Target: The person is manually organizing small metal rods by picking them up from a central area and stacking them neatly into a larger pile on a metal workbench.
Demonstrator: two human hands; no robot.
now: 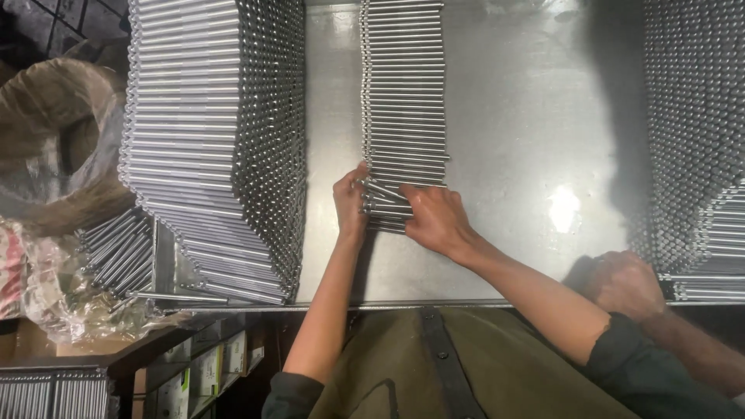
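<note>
Steel rods (403, 93) in single row, frame centre. Left hand (351, 203) and right hand (436, 221) pinching row's near end, several rods skewed. Risk: loose grip, rods roll across metal tray (528, 140).

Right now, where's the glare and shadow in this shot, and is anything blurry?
Head view: bright glare patch on the steel table right of the right hand; dark shadow along the right-side rod stack; the row of rods and left hand look sharp.
</note>
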